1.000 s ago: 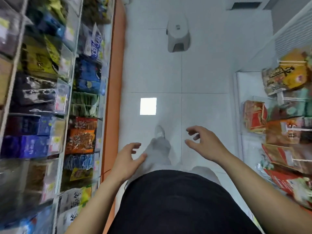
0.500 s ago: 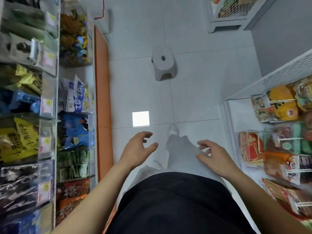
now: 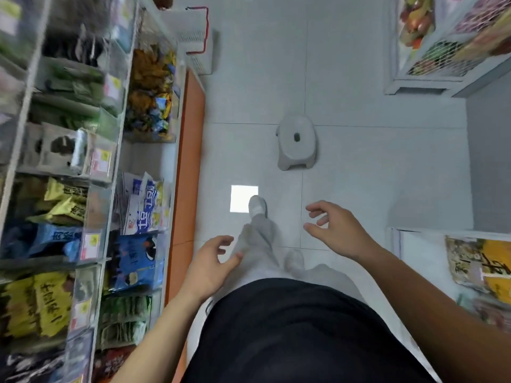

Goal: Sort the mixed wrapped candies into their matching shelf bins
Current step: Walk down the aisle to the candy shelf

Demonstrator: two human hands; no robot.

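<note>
Stool (image 3: 297,142), one, of rounded grey plastic with a single slot on top, stands on glossy pale tiles (image 3: 359,78). Left of it, clear-fronted shelf bins (image 3: 110,167) hold crinkly packets, and one bin holds a heap of small wrapped candies (image 3: 150,89), orange-yellow and blue. Nearer than the stool are two hands: the left hand (image 3: 210,265) and the right hand (image 3: 336,230), both loosely curled and holding nothing.

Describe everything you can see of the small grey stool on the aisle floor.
The stool is light grey and looks like moulded plastic. It has a rounded seat with a dark oval hole near its middle, and short stubby legs show on its near side. It stands upright on the pale tiled floor in the aisle, ahead of the person, over a tile joint. Nothing lies on it, and only the floor touches it.
</note>
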